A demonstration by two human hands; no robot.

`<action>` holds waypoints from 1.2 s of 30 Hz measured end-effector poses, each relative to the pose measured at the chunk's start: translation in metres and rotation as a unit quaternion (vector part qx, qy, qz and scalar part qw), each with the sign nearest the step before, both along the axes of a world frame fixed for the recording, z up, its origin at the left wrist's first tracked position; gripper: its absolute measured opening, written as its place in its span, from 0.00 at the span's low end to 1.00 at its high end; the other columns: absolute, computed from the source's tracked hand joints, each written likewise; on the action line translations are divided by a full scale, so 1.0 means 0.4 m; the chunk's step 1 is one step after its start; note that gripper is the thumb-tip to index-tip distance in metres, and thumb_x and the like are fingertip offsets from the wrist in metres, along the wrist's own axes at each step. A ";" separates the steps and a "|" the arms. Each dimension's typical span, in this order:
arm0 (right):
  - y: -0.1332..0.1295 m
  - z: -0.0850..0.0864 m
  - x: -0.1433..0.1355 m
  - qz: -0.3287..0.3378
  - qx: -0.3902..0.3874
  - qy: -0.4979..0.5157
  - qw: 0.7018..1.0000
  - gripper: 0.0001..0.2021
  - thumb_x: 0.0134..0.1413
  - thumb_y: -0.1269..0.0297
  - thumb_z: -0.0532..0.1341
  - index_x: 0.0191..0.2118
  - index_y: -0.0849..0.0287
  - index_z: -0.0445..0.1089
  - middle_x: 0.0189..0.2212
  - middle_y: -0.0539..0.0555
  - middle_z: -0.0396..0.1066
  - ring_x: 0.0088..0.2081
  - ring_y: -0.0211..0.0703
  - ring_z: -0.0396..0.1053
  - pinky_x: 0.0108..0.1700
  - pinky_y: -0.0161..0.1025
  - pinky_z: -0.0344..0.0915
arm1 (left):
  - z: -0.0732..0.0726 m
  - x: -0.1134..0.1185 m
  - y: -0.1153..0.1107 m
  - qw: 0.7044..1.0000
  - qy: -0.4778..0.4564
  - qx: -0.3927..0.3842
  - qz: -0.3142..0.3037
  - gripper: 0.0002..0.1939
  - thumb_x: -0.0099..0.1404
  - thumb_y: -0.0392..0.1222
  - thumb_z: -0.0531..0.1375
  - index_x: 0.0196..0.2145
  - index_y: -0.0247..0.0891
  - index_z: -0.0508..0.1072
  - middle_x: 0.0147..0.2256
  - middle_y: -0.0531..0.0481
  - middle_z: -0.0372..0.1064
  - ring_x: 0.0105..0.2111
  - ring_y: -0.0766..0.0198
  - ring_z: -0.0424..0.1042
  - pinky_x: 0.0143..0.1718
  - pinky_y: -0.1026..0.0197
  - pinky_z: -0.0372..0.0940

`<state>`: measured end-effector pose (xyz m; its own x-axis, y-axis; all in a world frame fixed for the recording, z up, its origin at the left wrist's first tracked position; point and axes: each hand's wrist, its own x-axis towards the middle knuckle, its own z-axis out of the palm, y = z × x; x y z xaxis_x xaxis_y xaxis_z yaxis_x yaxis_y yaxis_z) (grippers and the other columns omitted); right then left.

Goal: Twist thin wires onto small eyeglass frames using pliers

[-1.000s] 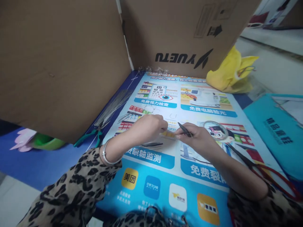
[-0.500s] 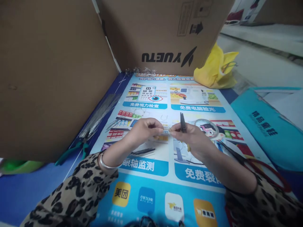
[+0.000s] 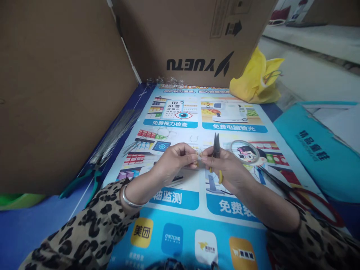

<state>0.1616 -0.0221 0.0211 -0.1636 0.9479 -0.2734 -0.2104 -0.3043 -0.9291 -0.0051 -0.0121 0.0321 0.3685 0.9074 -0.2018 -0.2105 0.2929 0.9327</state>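
Note:
Over the middle of the printed poster [image 3: 174, 204], my left hand [image 3: 177, 161] is pinched closed on something too small to make out. My right hand [image 3: 225, 165] almost meets it, thumb and forefinger pressed together. That hand also holds small pliers [image 3: 216, 144] with yellow handles, their dark jaws pointing away from me. Whether a fine wire runs between the fingertips is unclear. A roll of clear tape [image 3: 244, 152] lies just beyond my right hand. Thin wires [image 3: 120, 129] are bundled at the left.
Cardboard panels [image 3: 197, 41] stand at the back and left. Green-handled pliers [image 3: 97, 174] lie at left, red-handled scissors [image 3: 315, 202] at right. A yellow bag [image 3: 258, 82] and a turquoise bag [image 3: 317, 150] are on the right. Small wire pieces [image 3: 171, 81] sit by the back panel.
The pliers in my right hand show more of their yellow handles and their jaws look slightly parted. My left hand has shifted slightly right, fingers still pinched. The view has moved a little.

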 end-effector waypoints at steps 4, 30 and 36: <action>-0.003 0.006 -0.003 -0.001 0.008 -0.017 1.000 0.13 0.36 0.60 0.68 0.28 0.58 0.66 0.21 0.45 0.62 0.24 0.33 0.56 0.27 0.36 0.52 | -0.001 0.001 0.002 1.000 0.009 0.008 0.001 0.09 0.53 0.38 0.64 0.27 0.33 0.66 0.25 0.56 0.65 0.24 0.74 0.67 0.29 0.67 0.64; -0.014 0.019 -0.002 0.017 0.154 -0.250 0.956 0.07 0.46 0.59 0.61 0.31 0.57 0.69 0.27 0.49 0.70 0.31 0.39 0.65 0.36 0.38 0.60 | 0.013 -0.007 -0.012 0.846 0.388 0.366 -0.016 0.09 0.63 0.38 0.53 0.33 0.37 0.73 0.29 0.50 0.72 0.29 0.67 0.69 0.31 0.64 0.61; -0.020 0.034 -0.001 0.041 0.170 -0.353 0.919 0.06 0.47 0.61 0.59 0.29 0.57 0.70 0.22 0.48 0.68 0.26 0.39 0.63 0.30 0.36 0.58 | 0.017 -0.024 -0.016 0.673 0.541 0.500 -0.067 0.10 0.63 0.35 0.51 0.34 0.37 0.71 0.28 0.49 0.70 0.29 0.64 0.68 0.25 0.63 0.57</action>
<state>0.1614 -0.0302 0.0346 -0.1336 0.9906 -0.0285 0.4930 0.0415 -0.8691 -0.0145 -0.0184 0.0389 0.5883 0.7625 0.2693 0.7159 -0.6460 0.2649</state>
